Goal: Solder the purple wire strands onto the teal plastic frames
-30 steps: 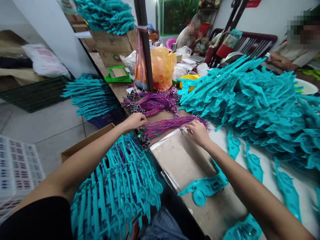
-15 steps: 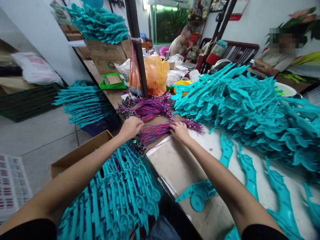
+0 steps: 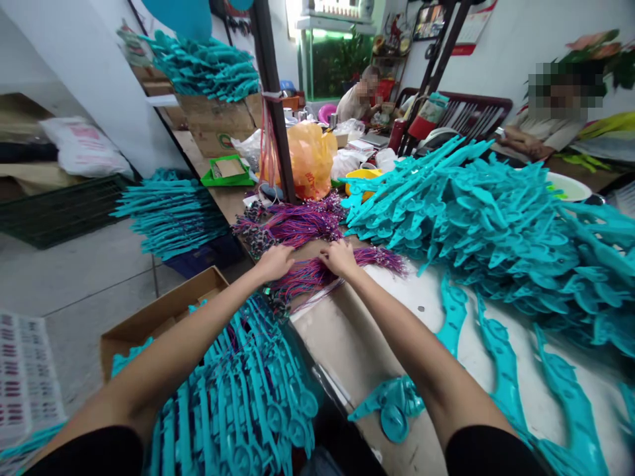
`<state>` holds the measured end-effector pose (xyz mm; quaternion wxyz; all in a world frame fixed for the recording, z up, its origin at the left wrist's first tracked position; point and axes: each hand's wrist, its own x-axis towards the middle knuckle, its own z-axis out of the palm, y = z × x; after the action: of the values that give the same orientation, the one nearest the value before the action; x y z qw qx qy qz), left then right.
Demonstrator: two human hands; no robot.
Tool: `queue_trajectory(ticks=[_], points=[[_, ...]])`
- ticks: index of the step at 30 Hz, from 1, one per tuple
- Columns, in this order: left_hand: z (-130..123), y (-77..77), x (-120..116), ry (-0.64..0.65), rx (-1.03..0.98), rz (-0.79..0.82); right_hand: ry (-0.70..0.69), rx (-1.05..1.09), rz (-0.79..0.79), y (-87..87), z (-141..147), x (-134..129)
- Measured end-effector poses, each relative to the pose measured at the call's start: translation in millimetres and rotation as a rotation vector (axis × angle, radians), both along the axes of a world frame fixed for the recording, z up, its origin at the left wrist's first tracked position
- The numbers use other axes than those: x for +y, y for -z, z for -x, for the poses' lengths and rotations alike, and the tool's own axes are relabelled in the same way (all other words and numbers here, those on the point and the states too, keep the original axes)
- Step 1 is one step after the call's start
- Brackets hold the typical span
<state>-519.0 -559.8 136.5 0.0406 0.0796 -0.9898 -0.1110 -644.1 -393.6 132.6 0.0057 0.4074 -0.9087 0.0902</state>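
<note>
A bundle of thin red, blue and purple wires (image 3: pixel 301 276) lies across the near edge of the table, with dark ends at the left and pale tips at the right. My left hand (image 3: pixel 276 263) is at its left part, fingers pressed together on wires. Over its middle, my right hand (image 3: pixel 339 257) has its fingers curled down onto the wires. How many strands each hand grips is hidden. Just behind lies a second heap of wires (image 3: pixel 303 222). A turquoise plastic part with a round disc (image 3: pixel 393 422) rests on the table below my right forearm.
A large pile of turquoise parts (image 3: pixel 476 211) covers the table's right side, with several single ones (image 3: pixel 501 350) in front. A carton (image 3: pixel 163 307) and stacked turquoise parts (image 3: pixel 233 390) stand below left. A dark post (image 3: pixel 272 99) rises behind the wires. Two people sit farther back.
My hands have come closer together: the left moved right along the bundle, the right moved left. The view has tipped slightly upward. The turquoise parts lie as before.
</note>
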Motion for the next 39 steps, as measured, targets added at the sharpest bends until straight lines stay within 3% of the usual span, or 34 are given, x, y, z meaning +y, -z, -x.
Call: queue_trajectory(ticks=[3,6,12,14,18,24,28,30,33,36,39], points=[[11.7,3.7,-10.3,-0.022,-0.075,0.028,0.048,-0.074,0.021,7.9,1.7,-11.0],[-2.5,0.2,-6.0,-0.007,-0.028,0.057,0.082,-0.16,0.105,9.2,5.6,-7.6],[-45.4,-2.1,27.9,0.363,0.204,0.402,0.119,-0.345,0.417,0.3,11.4,-4.5],[-53.6,4.3,37.0,0.41,0.173,0.407,0.079,-0.406,0.533,-6.2,9.9,-2.6],[-66.0,11.8,39.5,0.307,0.149,0.183,-0.009,-0.506,0.734,-24.8,4.8,13.7],[-76.1,-2.7,27.3,-0.079,0.218,-0.109,-0.006,-0.604,0.964,-51.1,-1.5,46.0],[-44.2,-8.9,32.4,-0.056,0.3,-0.29,-0.047,-0.725,1.023,-55.8,-10.4,51.4],[-21.2,-7.8,37.4,-0.064,0.225,-0.504,-0.065,-0.681,0.976,-54.4,-13.1,52.1],[2.0,-4.0,42.5,-0.136,0.104,-0.743,-0.039,-0.441,0.786,-51.4,-12.6,58.4],[3.5,-2.8,44.0,-0.157,0.1,-0.817,0.006,-0.272,0.673,-50.0,-13.9,69.1],[-4.9,-6.0,46.2,-0.167,0.097,-0.989,-0.136,-0.034,0.561,-48.8,-23.3,70.7]])
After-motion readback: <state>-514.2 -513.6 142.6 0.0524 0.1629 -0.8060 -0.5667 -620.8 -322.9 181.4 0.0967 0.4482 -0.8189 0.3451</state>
